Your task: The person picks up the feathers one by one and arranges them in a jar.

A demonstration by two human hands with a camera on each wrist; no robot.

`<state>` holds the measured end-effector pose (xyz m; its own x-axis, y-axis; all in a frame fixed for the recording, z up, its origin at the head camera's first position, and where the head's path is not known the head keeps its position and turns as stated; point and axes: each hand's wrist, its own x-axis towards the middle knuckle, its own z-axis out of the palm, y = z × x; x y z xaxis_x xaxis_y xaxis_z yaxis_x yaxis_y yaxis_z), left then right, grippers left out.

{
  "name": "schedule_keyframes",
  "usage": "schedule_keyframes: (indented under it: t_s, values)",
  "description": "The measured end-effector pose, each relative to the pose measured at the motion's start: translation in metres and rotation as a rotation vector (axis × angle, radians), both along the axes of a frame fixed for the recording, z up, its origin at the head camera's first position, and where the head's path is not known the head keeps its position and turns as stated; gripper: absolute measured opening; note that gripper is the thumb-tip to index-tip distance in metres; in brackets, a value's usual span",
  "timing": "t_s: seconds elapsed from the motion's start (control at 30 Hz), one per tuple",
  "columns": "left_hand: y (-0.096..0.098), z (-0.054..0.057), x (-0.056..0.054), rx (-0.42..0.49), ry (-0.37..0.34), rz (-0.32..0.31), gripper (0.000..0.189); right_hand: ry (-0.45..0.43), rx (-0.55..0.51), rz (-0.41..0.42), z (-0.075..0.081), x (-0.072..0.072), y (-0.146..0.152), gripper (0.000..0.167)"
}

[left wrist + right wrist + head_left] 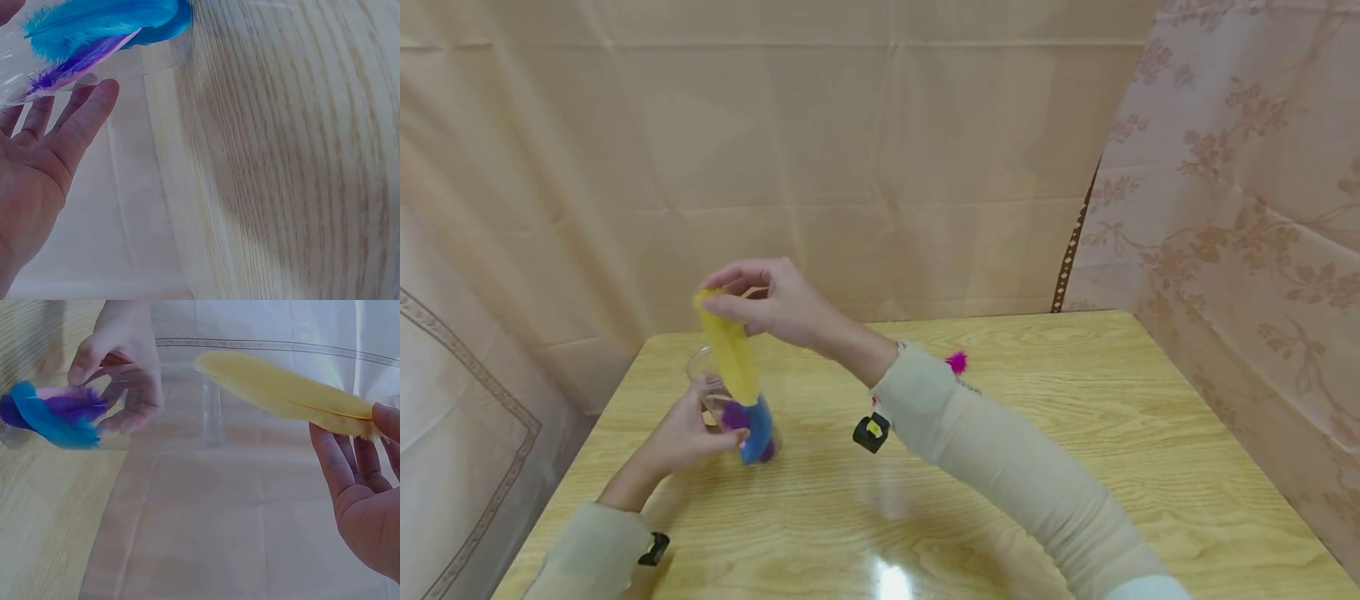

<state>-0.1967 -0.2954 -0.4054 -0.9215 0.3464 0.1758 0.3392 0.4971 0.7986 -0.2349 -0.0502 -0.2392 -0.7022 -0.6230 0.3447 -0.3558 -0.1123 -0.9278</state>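
Pinching the yellow feather (730,354), the right hand (771,302) dangles it at the jar (180,409) just below its grip, left hand (681,437) wrapped round that, so aiming now, I reckon, then gentle lowering.

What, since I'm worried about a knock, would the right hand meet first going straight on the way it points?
Probably a curtain: the right hand appears above the rim of the clear container, its way otherwise free. The yellow feather it holds may brush that rim first; depth is unclear.
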Motion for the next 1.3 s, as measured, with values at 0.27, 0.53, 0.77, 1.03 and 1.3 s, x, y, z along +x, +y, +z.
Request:
schedule_keyframes:
  t_s: [0.27, 0.53, 0.77, 1.03, 1.3]
  values:
    - [0.000, 0.000, 0.001, -0.003, -0.009, 0.010, 0.070, 0.001, -0.008, -0.006, 0.006, 0.001, -0.004, 0.024]
    - [0.002, 0.001, 0.002, 0.003, -0.024, 0.019, 0.068, 0.019, -0.130, -0.055, 0.004, 0.000, -0.010, 0.019]
    - [0.001, -0.001, 0.001, 0.016, -0.027, 0.009, 0.071, 0.028, -0.168, -0.122, 0.005, 0.000, -0.014, 0.020]
    - [-0.001, -0.003, -0.002, -0.004, -0.031, 0.011, 0.074, 0.102, -0.118, -0.169, -0.008, -0.006, -0.022, 0.019]
    - [-0.003, -0.003, -0.003, 0.063, -0.025, -0.043, 0.082, 0.243, -0.008, -0.208, -0.028, -0.012, -0.029, 0.022]
